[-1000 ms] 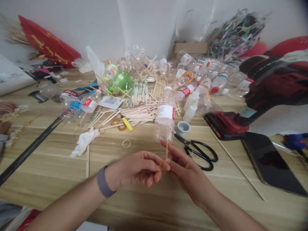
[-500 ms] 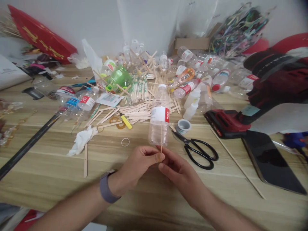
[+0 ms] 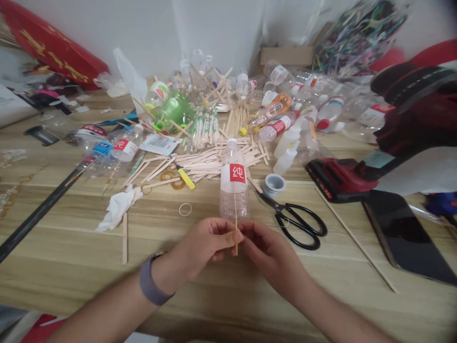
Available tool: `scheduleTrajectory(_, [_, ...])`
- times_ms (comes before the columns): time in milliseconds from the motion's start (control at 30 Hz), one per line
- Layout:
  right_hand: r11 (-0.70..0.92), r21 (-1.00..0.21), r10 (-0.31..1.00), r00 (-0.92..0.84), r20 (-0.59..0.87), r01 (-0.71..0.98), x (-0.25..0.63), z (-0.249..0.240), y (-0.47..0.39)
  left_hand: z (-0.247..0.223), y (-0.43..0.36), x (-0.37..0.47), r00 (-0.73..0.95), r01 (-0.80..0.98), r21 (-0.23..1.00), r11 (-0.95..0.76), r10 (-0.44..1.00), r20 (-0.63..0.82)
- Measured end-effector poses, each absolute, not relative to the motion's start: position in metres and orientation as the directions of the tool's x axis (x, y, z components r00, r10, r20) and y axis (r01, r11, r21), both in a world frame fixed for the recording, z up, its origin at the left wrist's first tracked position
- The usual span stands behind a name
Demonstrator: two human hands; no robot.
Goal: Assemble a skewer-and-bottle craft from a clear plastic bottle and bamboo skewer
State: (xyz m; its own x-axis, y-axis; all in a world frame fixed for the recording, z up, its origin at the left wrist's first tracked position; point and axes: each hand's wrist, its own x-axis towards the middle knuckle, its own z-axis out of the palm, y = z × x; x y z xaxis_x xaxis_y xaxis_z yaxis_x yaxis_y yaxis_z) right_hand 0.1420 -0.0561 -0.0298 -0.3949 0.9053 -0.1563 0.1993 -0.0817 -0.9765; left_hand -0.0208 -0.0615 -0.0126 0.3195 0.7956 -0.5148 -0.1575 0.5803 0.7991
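Between my thumb and fingers, my left hand [image 3: 214, 240] pinches a thin wooden stick [image 3: 236, 209], which points up and away from me. My right hand [image 3: 266, 250] meets it at the same spot, its fingertips closed around the stick's lower part and partly hidden by the left thumb. Directly behind the stick a clear plastic bottle [image 3: 233, 200] with a white cap and a red-and-white label stands upright. The stick's upper part overlaps the bottle in view; whether the two touch I cannot tell.
Black-handled scissors [image 3: 302, 224] and a grey tape roll [image 3: 274, 184] lie to the right, near a red cordless power tool [image 3: 339, 178] and a phone [image 3: 410, 233]. Flat craft sticks [image 3: 200, 162] are piled behind the bottle. A crumpled tissue [image 3: 119, 207] lies left.
The bottle's label has turned so its red part faces me more. More of the stick's lower end shows below my left thumb, and my right fingertips have drawn in against the left.
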Motion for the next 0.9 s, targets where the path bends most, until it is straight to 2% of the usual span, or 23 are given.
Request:
scheduleTrajectory(100, [0.003,-0.961,0.944,-0.318,-0.088,0.275,0.142,-0.026,-0.057,-0.014,-0.06,-0.021,0.322,-0.15,0.791,0.594,0.785,-0.529])
scheduleTrajectory(200, [0.022,-0.979,0.954,-0.297,-0.04,0.202,0.144,-0.02,-0.057,-0.014,-0.06,-0.02,0.314,-0.142,0.8,0.584,0.793,-0.523])
scheduleTrajectory(233, [-0.03,-0.992,0.951,-0.301,-0.066,0.125,0.145,-0.018,-0.056,-0.014,-0.06,-0.02,0.31,-0.146,0.803,0.577,0.798,-0.517])
scheduleTrajectory(300, [-0.247,-0.965,0.922,-0.327,-0.205,-0.089,0.146,-0.015,-0.056,-0.015,-0.06,-0.019,0.302,-0.163,0.807,0.568,0.807,-0.507])
scheduleTrajectory(400, [-0.614,-0.717,0.761,-0.49,-0.425,-0.331,0.146,-0.016,-0.059,-0.017,-0.061,-0.019,0.277,-0.215,0.805,0.553,0.825,-0.493])
scheduleTrajectory(467, [-0.752,-0.568,0.631,-0.616,-0.472,-0.335,0.146,-0.019,-0.062,-0.017,-0.06,-0.019,0.266,-0.23,0.809,0.54,0.835,-0.482])
scheduleTrajectory(567, [-0.845,-0.473,0.488,-0.719,-0.495,-0.248,0.147,-0.024,-0.066,-0.014,-0.059,-0.02,0.251,-0.211,0.832,0.512,0.851,-0.46])
scheduleTrajectory(667, [-0.857,-0.501,0.393,-0.782,-0.485,-0.119,0.151,-0.023,-0.065,-0.011,-0.059,-0.02,0.226,-0.188,0.839,0.511,0.854,-0.469])
scheduleTrajectory(767, [-0.792,-0.61,0.372,-0.786,-0.493,0.008,0.157,-0.018,-0.058,-0.01,-0.059,-0.02,0.234,-0.185,0.836,0.516,0.85,-0.473])
scheduleTrajectory(833, [-0.679,-0.723,0.417,-0.744,-0.522,0.126,0.16,-0.014,-0.052,-0.012,-0.061,-0.02,0.248,-0.181,0.838,0.515,0.848,-0.468])
scheduleTrajectory(900, [-0.498,-0.829,0.522,-0.675,-0.521,0.255,0.163,-0.013,-0.047,-0.014,-0.062,-0.02,0.253,-0.186,0.84,0.51,0.851,-0.461])
